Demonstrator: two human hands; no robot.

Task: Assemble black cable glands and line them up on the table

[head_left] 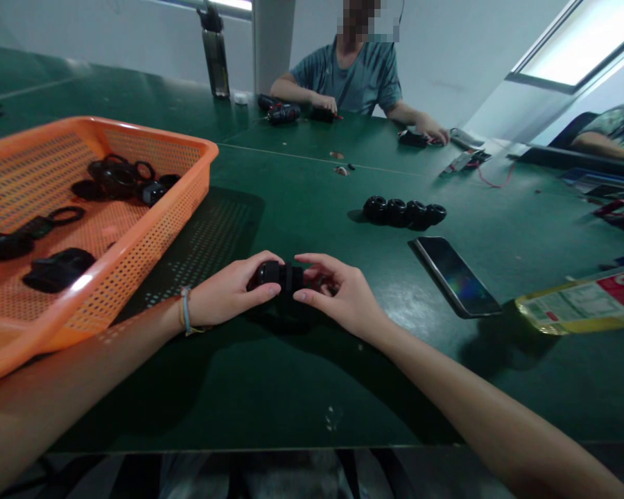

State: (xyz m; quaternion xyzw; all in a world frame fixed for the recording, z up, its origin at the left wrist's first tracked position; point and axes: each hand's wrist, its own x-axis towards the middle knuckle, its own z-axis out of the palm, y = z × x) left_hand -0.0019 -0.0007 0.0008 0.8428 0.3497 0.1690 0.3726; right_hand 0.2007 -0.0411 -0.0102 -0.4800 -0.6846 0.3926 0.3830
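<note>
A black plastic cable gland [277, 275] lies sideways just above the green table, between my two hands. My left hand [239, 285] is closed around its rounded end, thumb along the near side. A ring-shaped nut [290, 276] sits around the gland's middle, and the other end points right. My right hand [340, 291] curves about that right end, with thumb and index finger apart and the index tip raised off the part. Its other fingers are curled and partly hidden.
An orange basket [150, 277] with black fittings and rings stands left. Several black glands [404, 212] form a row beyond my hands. A phone [455, 276] and a yellow bottle [585, 303] lie right. Across the table [291, 402], a co-worker [343, 80] handles dark parts near a tall bottle [215, 59].
</note>
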